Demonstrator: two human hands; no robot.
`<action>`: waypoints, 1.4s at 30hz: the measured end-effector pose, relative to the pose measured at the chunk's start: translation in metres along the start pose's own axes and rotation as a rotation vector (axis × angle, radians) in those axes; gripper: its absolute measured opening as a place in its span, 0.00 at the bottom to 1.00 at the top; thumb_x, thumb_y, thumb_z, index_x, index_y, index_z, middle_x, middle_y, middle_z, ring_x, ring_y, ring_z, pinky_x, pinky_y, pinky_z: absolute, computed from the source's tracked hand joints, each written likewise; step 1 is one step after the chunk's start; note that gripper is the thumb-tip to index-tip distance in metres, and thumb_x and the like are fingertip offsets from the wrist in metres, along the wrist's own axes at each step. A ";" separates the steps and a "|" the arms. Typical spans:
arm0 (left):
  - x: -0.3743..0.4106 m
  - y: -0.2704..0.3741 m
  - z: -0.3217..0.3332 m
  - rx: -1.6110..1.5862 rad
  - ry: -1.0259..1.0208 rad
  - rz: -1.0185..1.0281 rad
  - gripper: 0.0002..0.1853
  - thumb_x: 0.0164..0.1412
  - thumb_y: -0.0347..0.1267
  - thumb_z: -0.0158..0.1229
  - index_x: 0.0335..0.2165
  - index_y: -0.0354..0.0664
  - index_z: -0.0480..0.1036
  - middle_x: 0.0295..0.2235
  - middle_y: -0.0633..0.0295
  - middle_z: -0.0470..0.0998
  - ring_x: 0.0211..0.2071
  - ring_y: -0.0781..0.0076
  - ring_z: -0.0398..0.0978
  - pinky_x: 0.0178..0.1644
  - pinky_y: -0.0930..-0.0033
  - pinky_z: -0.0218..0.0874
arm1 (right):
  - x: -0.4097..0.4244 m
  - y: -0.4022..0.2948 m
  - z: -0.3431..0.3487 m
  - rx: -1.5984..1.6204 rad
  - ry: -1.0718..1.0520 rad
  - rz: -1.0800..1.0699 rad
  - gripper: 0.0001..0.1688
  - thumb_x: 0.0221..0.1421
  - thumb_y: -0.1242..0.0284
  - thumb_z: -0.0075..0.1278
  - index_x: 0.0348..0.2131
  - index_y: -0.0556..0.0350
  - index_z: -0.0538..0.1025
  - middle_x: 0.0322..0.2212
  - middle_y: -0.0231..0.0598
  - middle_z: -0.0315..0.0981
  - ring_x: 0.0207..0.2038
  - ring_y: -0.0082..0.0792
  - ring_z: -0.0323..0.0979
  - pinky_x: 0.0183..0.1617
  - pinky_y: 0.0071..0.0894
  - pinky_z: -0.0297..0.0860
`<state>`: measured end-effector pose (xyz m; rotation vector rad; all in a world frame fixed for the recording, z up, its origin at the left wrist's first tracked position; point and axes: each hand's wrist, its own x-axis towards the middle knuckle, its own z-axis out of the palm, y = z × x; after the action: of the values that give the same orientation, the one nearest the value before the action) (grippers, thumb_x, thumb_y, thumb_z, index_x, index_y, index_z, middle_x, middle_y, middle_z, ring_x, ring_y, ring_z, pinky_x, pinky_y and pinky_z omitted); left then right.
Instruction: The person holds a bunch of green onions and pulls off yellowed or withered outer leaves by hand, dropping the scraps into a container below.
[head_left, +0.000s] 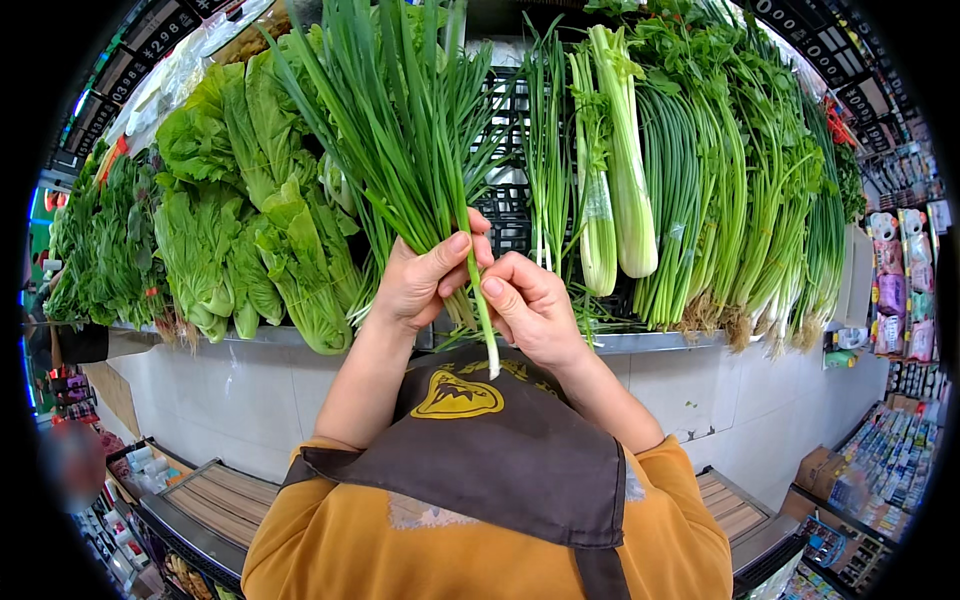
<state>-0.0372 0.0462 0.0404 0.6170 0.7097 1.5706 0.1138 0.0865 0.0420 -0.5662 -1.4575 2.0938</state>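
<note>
My left hand (431, 277) holds a bunch of long green leafy stalks, probably garlic chives or young green garlic (397, 142), with the leaves fanning upward and away from me. One thicker stalk with a white base (489, 337) hangs down in front of the bunch, over the dark apron (510, 450). My right hand (532, 307) is beside that stalk, thumb and forefinger bent together at its right side; whether they pinch a part of it I cannot tell. The cut ends of the bunch show between the hands. More thin green stalks (547, 150) lie beyond my right hand.
Leafy lettuce heads (202, 255) lie on the left of the display. Celery (634, 180), bundled green stems (667, 202) and rooted leafy greens (772, 202) lie to the right. Black crates (506, 202) show between. A metal edge (652, 343) runs along the front; wood-slatted shelves (217, 499) stand lower.
</note>
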 end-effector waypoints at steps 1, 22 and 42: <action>0.000 0.000 0.001 0.010 0.029 0.012 0.13 0.54 0.32 0.53 0.36 0.35 0.67 0.24 0.61 0.73 0.12 0.88 0.56 0.15 0.89 0.45 | -0.002 -0.001 0.001 -0.067 0.041 -0.047 0.08 0.56 0.73 0.41 0.25 0.59 0.67 0.24 0.31 0.66 0.18 0.19 0.59 0.23 0.16 0.58; 0.010 0.003 0.005 0.107 0.355 0.181 0.10 0.49 0.30 0.59 0.31 0.38 0.68 0.22 0.61 0.72 0.12 0.88 0.54 0.15 0.88 0.45 | -0.016 0.032 -0.057 -1.225 0.107 -0.116 0.11 0.52 0.67 0.45 0.24 0.58 0.69 0.18 0.42 0.67 0.21 0.40 0.67 0.24 0.31 0.63; 0.009 -0.012 -0.007 -0.163 0.428 -0.040 0.07 0.53 0.31 0.54 0.31 0.41 0.67 0.27 0.65 0.70 0.14 0.86 0.56 0.18 0.83 0.51 | -0.009 0.036 -0.011 -0.270 -0.147 0.172 0.22 0.60 0.63 0.33 0.17 0.54 0.62 0.12 0.23 0.55 0.16 0.15 0.51 0.19 0.16 0.51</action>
<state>-0.0353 0.0549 0.0268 0.1421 0.8921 1.7220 0.1205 0.0786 0.0050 -0.6721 -1.8529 2.1197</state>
